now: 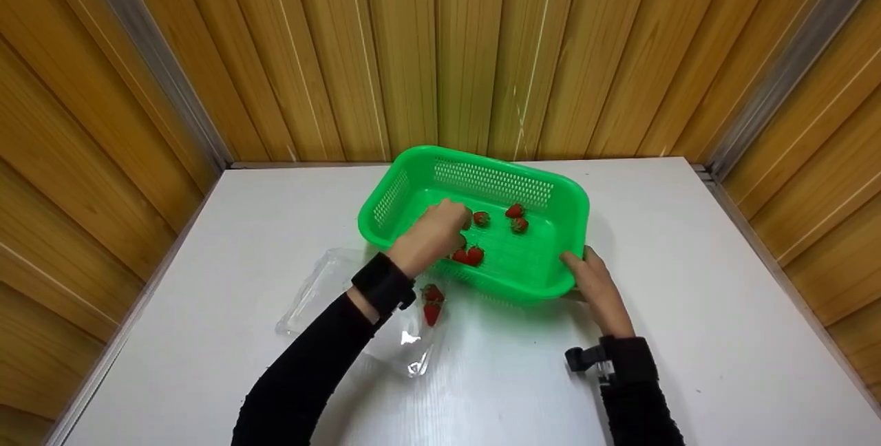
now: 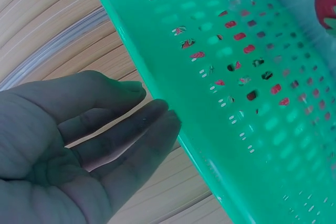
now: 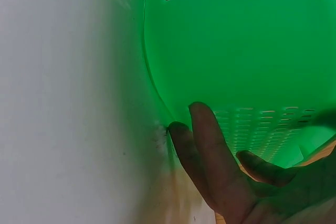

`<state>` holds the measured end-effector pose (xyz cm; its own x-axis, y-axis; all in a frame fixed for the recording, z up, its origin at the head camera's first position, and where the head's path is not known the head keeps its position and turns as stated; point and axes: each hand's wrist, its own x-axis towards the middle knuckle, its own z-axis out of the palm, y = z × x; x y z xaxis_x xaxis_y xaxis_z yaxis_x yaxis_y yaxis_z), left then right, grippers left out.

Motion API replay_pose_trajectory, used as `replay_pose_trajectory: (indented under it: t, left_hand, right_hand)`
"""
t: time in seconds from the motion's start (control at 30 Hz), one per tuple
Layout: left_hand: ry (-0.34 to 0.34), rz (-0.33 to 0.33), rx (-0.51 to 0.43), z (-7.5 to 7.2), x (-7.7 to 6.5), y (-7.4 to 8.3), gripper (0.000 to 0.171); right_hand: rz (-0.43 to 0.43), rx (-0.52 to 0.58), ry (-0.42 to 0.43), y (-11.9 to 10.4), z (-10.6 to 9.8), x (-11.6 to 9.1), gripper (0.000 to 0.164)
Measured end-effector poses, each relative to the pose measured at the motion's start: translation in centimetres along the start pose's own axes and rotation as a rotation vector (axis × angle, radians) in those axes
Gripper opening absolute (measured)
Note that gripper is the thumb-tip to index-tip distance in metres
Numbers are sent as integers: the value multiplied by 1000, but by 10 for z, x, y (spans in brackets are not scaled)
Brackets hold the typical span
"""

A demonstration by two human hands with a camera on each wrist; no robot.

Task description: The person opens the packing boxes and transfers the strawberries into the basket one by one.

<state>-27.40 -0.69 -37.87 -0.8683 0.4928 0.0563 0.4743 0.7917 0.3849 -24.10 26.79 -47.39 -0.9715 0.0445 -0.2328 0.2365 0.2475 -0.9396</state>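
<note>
A green plastic basket (image 1: 513, 288) with perforated sides holds several strawberries (image 1: 475, 255). My left hand (image 1: 435, 229) reaches over the basket's near side. In the left wrist view its fingers (image 2: 142, 166) are bent loosely beside the rim, the thumb is apart from them, and no strawberry shows between them. My right hand (image 1: 597, 288) grips the basket's right near corner, thumb over the rim. In the right wrist view its fingers (image 3: 210, 137) lie against the outer wall. Two strawberries (image 1: 431, 303) lie at a clear plastic container (image 1: 406, 346) below the left wrist.
The basket and container sit on a white table (image 1: 206, 281). Wood-patterned panels (image 1: 468, 54) stand behind the table and along both sides. More strawberries (image 1: 517, 217) lie toward the basket's right side.
</note>
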Motion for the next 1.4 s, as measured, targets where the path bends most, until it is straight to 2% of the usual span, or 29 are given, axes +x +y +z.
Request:
replay_pose_trajectory:
  t: [0.1,0.17,0.3,0.4,0.5,0.7,0.8,1.0,1.17,1.4]
  left_hand:
    - [-8,4,26,-2,-6,2,51]
    - [-13,6,39,-3,-11,3,41]
    - [-8,-5,87,-6,-30,4,28]
    - [15,11,135,-5,-47,3,31]
    - [32,28,141,-5,-63,0,33]
    - [-40,-13,156,2,-85,-4,37]
    - [-80,5,165,13,-91,-9,29]
    - [-163,41,82,36,-96,-18,16]
    - [-159,60,43,46,-96,-24,15]
    - [-150,67,-23,50,-96,-29,19]
  right_hand:
    - [3,4,3,0,-1,0,53]
    - [5,4,5,1,-1,-1,53]
    - [-2,-10,7,1,0,-1,52]
    - [-7,-13,2,0,0,-1,52]
    - [-7,-9,0,-1,0,0,52]
    - [-2,-11,-5,-2,-1,-1,52]
    - [-3,-11,-5,-1,-1,0,52]
    - [-1,-30,-11,0,-1,1,53]
    - [-2,-34,-13,0,0,0,55]
    - [-3,-24,-9,0,0,0,55]
